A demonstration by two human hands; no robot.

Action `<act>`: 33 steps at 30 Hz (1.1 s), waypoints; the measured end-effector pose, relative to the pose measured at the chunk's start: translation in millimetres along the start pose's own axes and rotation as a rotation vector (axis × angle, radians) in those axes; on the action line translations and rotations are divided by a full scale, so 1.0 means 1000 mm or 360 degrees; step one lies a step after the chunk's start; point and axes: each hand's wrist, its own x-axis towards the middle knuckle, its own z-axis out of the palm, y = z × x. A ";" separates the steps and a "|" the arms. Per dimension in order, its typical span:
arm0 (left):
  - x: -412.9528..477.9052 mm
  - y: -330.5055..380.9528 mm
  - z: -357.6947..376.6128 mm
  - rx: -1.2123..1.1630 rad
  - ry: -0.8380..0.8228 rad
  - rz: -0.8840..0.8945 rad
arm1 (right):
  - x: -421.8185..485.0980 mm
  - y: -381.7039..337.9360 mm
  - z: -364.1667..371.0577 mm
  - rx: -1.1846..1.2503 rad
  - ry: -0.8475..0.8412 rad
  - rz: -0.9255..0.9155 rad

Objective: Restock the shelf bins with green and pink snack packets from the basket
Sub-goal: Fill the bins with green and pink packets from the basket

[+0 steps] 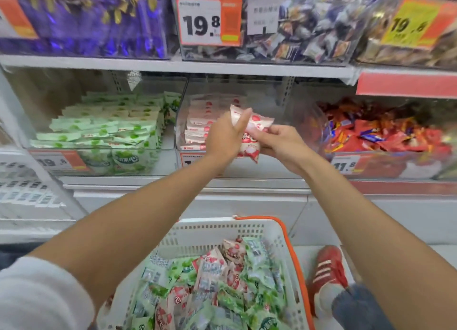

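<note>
Pink snack packets [252, 129], white and pink wrappers printed with round red fruit, are held as a small bunch between both hands in front of the middle shelf bin [267, 166]; their exact number cannot be told. The left hand [225, 136] grips the bunch from the left, thumb raised across the top packet. The right hand [284, 144] pinches its lower right edge with curled fingers. Behind them, the clear middle bin holds flat stacks of the same pink packets. One bin on the left [163, 161] is filled with rows of green packets [106, 129]; one bin on the right [311, 121] holds red sweets [385, 136]. Below, one white basket [210, 230] with an orange handle [291, 250] contains green and pink packets mixed loosely, too many to count. One red shoe [326, 272] shows beside the basket.
</note>
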 end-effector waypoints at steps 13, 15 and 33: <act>0.097 -0.079 -0.004 0.0967 -0.0626 0.0285 | 0.126 0.047 0.005 -0.0863 0.0280 0.0275; 0.097 -0.084 -0.003 0.1000 -0.0625 0.0339 | 0.128 0.046 0.008 -0.0961 0.0290 0.0288; 0.104 -0.075 -0.006 0.1227 -0.0717 0.0406 | 0.136 0.049 0.017 -0.0893 0.0315 0.0373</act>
